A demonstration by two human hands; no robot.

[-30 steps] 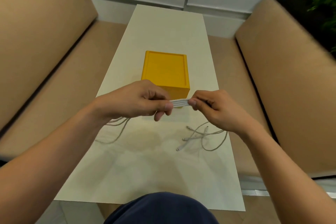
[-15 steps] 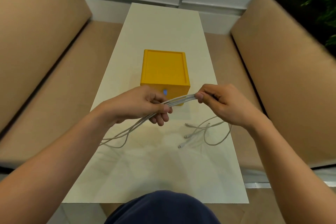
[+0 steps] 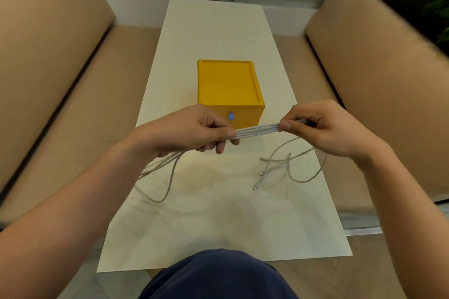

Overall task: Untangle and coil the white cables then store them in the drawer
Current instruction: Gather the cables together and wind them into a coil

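While the white cables trail slack loops down onto the left side of the table, the left hand grips several strands together, thumb pressed on top and fingers curled beneath. From there the strands run side by side, flat and taut, to the right hand, which pinches them between thumb and curled fingers. Both hands are held above the table just in front of the yellow drawer box, whose front with its small blue knob looks closed. Further right, the loose ends with their connectors lie on the table in an open tangle below the right hand. I judge this the straightening part of the untangling step: strands are gathered but nothing is coiled. The next move probably calls for drawing the bundle through one hand to free the crossed tails, then winding it into loops small enough for the drawer, which would first need pulling open by the knob
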